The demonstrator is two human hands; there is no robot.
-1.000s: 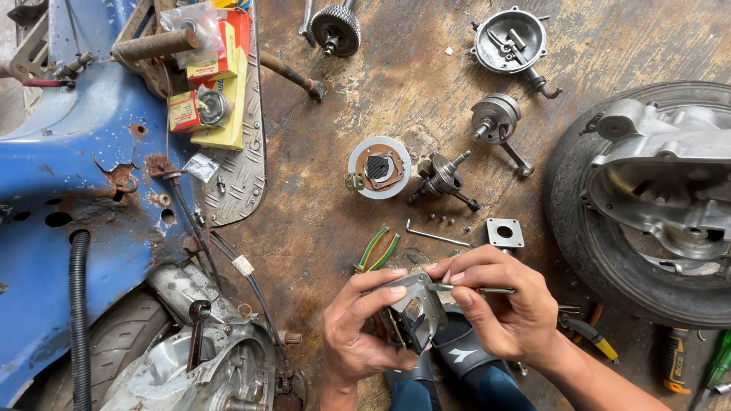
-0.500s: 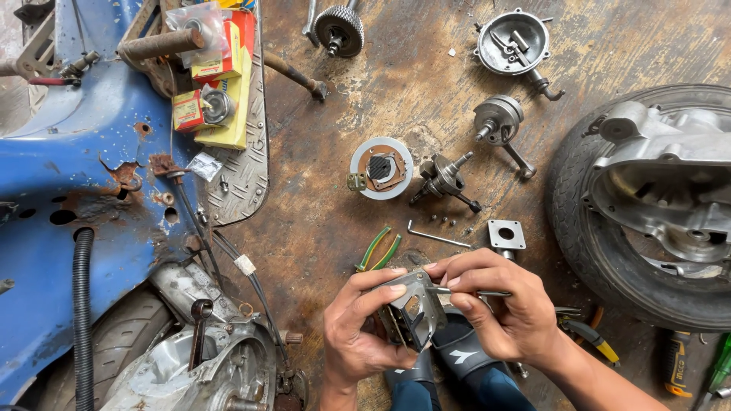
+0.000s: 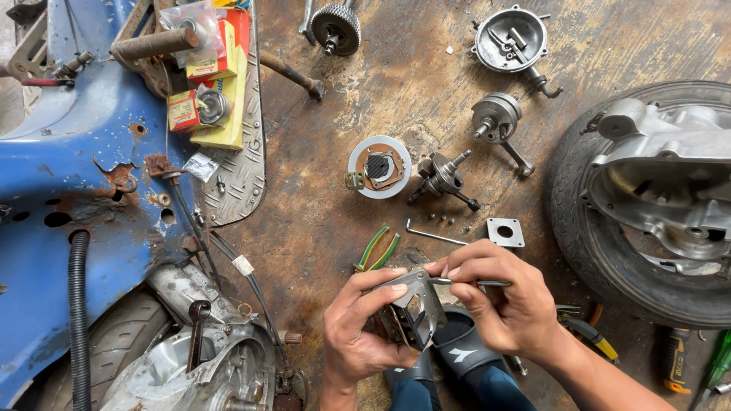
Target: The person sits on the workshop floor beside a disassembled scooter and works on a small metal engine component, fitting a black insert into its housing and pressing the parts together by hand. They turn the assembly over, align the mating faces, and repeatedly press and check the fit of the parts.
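The left hand [image 3: 358,335] is closed around a small metal part [image 3: 411,308] held low in view above the sandals [image 3: 457,350], while the right hand [image 3: 506,304] pinches a thin tool [image 3: 476,282] at its top edge. If the tool slips it could jab the left fingers [image 3: 381,293] or knock the part to the floor [image 3: 320,228]. The tool tip and the part's underside are hidden, and farther off the tiny screws [image 3: 440,219] beside the hex key [image 3: 434,234] are hard to make out.

We see a dull grey metal part [image 3: 411,308], scuffed and matt, with a thin bare-metal tool [image 3: 480,283] against it. Around that part, the floor [image 3: 320,221] looks rough, stained and worn, and above it lie pliers [image 3: 377,247] with glossy green plastic grips. Far left of it, the blue painted body panel [image 3: 68,190] shows chipped, rusty patches.
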